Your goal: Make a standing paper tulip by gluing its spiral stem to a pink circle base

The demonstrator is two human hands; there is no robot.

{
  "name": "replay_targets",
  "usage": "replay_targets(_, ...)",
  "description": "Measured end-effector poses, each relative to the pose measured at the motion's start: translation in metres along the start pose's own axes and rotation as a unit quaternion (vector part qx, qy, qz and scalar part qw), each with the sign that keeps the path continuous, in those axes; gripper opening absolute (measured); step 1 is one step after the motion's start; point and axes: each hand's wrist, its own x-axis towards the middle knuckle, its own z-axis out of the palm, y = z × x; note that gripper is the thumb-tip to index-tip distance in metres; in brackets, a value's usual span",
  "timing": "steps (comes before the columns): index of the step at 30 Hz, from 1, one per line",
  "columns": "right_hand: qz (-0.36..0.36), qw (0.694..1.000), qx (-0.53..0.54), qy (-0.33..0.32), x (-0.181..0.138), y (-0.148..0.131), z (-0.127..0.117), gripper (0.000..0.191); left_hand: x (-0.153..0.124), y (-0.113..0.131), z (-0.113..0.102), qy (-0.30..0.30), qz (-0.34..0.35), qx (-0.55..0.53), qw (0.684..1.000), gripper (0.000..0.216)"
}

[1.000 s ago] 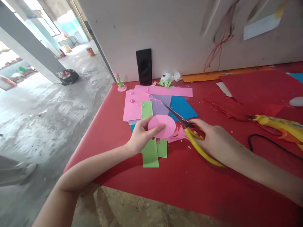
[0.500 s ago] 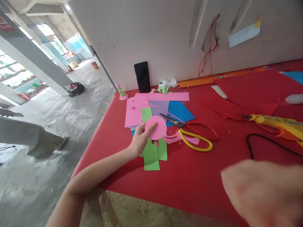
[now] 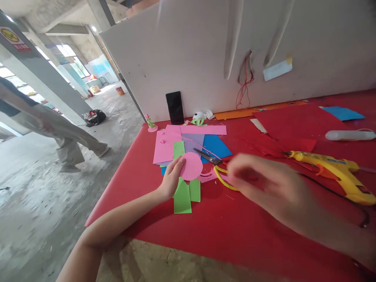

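My left hand (image 3: 173,176) pinches a round pink paper disc (image 3: 192,166) at its left edge, thumb on top. Beneath it lie green paper strips (image 3: 182,199). My right hand (image 3: 264,176) is blurred by motion, its fingers curved, in front of the scissors (image 3: 207,155) with yellow and red handles. It hides part of those handles, and I cannot tell whether it touches them. Pink paper offcuts (image 3: 208,175) lie between the disc and the scissors. Pink sheets (image 3: 164,150), a purple sheet (image 3: 194,141) and a blue sheet (image 3: 216,147) lie behind.
The red-covered table (image 3: 141,227) meets a pale upright panel (image 3: 199,66). A black phone (image 3: 175,107) leans there, near a small paper flower (image 3: 150,122) and a white ball (image 3: 199,116). A yellow glue gun (image 3: 329,168) lies right. A person's legs (image 3: 70,137) show at left.
My right hand has moved left and away from me, from the near right corner to the scissors. My left hand still holds the disc. The view has shifted, and a person has stepped in at left.
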Motion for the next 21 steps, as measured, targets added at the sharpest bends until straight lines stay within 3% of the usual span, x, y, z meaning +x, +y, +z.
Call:
replay_targets(4,0.127,0.972,0.155,-0.120,0.027,-0.001,0.012,0.044,-0.004,0.006,0.004,-0.001,0.012,-0.002,1.000,0.042)
replay_targets(6,0.146,0.958,0.192,-0.156,0.039,0.004,0.023,0.047,-0.005,0.008,0.003,-0.007,0.013,-0.008,1.000,0.042)
replay_targets(13,0.156,0.941,0.262,-0.151,0.055,0.032,0.043,0.050,-0.005,-0.002,-0.013,-0.080,-0.007,-0.028,0.996,0.037)
replay_targets(21,0.182,0.918,0.316,-0.159,0.048,0.053,0.055,0.048,0.001,-0.015,-0.018,-0.155,-0.042,-0.017,0.987,0.046)
